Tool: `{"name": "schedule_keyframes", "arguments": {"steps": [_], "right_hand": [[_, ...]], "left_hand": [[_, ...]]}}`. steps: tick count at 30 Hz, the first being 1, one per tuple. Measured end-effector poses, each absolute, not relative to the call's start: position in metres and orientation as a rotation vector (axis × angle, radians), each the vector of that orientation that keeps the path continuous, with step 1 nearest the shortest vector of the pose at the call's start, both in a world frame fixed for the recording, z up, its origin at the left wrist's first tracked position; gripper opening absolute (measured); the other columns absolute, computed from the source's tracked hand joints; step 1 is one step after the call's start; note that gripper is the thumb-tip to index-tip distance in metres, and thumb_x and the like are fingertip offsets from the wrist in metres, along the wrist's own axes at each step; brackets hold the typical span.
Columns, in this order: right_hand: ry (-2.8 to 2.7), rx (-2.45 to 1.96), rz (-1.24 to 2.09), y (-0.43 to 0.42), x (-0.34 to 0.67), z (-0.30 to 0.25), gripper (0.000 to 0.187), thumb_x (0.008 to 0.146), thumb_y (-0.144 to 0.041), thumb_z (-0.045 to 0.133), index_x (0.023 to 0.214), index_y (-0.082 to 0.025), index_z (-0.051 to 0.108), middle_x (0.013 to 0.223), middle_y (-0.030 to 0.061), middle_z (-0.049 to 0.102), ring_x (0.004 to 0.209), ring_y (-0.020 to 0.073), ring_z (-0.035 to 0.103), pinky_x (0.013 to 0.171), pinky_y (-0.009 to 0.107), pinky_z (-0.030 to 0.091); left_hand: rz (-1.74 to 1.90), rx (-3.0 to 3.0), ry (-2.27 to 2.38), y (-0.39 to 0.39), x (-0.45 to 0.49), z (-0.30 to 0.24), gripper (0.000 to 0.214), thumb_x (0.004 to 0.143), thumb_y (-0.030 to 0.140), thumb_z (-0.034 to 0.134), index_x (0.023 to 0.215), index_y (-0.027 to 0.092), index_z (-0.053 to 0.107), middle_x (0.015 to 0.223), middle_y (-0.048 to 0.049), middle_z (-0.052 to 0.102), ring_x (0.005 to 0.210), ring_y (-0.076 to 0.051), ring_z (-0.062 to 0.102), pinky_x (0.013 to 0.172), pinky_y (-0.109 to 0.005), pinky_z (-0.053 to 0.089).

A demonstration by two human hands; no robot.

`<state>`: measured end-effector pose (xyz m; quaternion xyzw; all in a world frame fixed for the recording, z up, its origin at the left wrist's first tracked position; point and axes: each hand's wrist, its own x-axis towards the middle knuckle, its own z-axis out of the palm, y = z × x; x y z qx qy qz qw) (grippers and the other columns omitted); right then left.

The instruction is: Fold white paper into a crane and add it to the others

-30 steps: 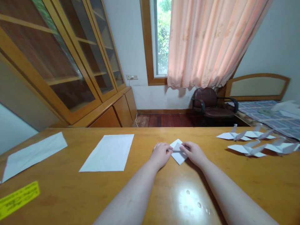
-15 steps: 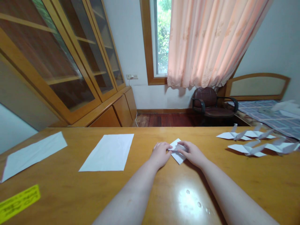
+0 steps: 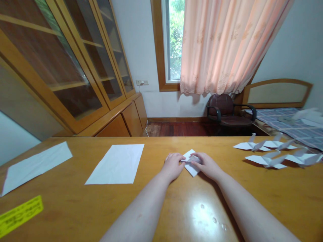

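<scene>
A small folded white paper piece (image 3: 191,161) lies on the wooden table (image 3: 176,205) in front of me. My left hand (image 3: 172,165) rests on its left edge with the fingers curled and pressed onto the paper. From the right, my right hand (image 3: 206,164) pinches a raised flap of the same piece with closed fingertips. The two hands nearly touch over the fold.
A flat white sheet (image 3: 116,163) lies left of the hands, another white sheet (image 3: 35,165) further left, and a yellow slip (image 3: 19,215) near the front left edge. Several folded paper cranes (image 3: 271,153) stand at the right. Beyond the table are a chair (image 3: 227,112) and a bed (image 3: 290,122).
My right hand has slid a little to the left over the folded piece, covering more of it. The left hand has stayed put.
</scene>
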<state>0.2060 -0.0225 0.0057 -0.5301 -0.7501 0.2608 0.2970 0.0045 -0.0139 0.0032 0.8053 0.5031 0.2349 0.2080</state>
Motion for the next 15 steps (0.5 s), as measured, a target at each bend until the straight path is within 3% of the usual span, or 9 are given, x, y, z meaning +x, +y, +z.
{"name": "schedule_keyframes", "arguments": {"steps": [15], "right_hand": [[-2.019, -1.406, 0.671, -0.0223, 0.2053, 0.0062, 0.032, 0.080, -0.038, 0.057, 0.103, -0.018, 0.065, 0.105, 0.0105, 0.066, 0.096, 0.0263, 0.059, 0.087, 0.039, 0.043]], "left_hand": [[0.634, 2.250, 1.411, -0.0141, 0.0044, 0.0054, 0.021, 0.083, 0.032, 0.055, 0.100, 0.026, 0.066, 0.107, -0.0017, 0.064, 0.105, -0.021, 0.053, 0.098, -0.035, 0.035]]}}
